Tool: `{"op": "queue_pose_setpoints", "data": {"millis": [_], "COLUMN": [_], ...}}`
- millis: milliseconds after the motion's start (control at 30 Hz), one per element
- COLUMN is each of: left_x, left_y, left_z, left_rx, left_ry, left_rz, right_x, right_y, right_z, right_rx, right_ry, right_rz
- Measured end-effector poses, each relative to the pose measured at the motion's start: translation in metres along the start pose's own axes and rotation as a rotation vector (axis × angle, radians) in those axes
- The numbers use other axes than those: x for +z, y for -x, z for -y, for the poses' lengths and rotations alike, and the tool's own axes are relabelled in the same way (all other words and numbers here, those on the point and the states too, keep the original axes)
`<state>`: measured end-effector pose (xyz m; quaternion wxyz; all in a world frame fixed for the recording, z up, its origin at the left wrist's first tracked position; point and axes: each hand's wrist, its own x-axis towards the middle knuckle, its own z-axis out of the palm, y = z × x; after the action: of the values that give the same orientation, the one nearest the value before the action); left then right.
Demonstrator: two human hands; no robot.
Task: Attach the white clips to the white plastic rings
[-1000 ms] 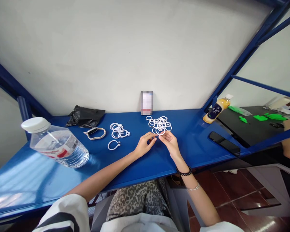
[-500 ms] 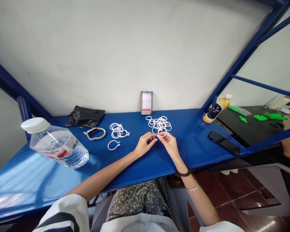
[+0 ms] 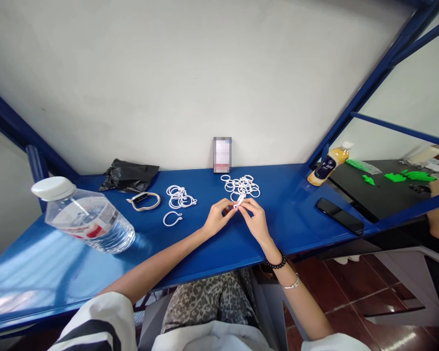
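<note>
Between the fingertips of my left hand [image 3: 219, 216] and my right hand [image 3: 253, 216] is a white plastic ring [image 3: 240, 200], seen nearly edge-on. Both hands pinch it near its lower end, where a small eyelet shows. Just behind my fingers lies a pile of similar white rings [image 3: 243, 184]. To the left, a smaller cluster of white rings [image 3: 179, 197] rests on the blue table [image 3: 212, 253]. One separate ring with a small clasp [image 3: 172, 219] lies in front of that cluster.
A large water bottle [image 3: 91, 222] stands at the left, near a watch [image 3: 143, 201] and a black plastic bag [image 3: 129, 175]. A phone [image 3: 222, 155] leans on the wall. At the right are a juice bottle [image 3: 329, 165] and a dark phone [image 3: 339, 216].
The ring has turned from facing me to nearly edge-on. My right hand has shifted slightly left, bringing its fingertips against those of my left hand.
</note>
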<state>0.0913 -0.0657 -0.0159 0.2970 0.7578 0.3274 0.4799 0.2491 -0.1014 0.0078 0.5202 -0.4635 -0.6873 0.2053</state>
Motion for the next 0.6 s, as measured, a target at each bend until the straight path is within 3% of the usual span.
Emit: {"op": "queue_pose_setpoints", "data": {"millis": [233, 600], "left_x": [0.001, 0.0], "left_y": [-0.001, -0.005], "left_z": [0.0, 0.011], "left_rx": [-0.002, -0.184], "left_ry": [-0.001, 0.083], "left_rz": [0.036, 0.107], "right_x": [0.001, 0.005], "right_y": [0.001, 0.004], "right_z": [-0.002, -0.013], "right_rx": [-0.035, -0.057], "right_ry": [0.071, 0.209], "right_rz": [0.009, 0.202]}}
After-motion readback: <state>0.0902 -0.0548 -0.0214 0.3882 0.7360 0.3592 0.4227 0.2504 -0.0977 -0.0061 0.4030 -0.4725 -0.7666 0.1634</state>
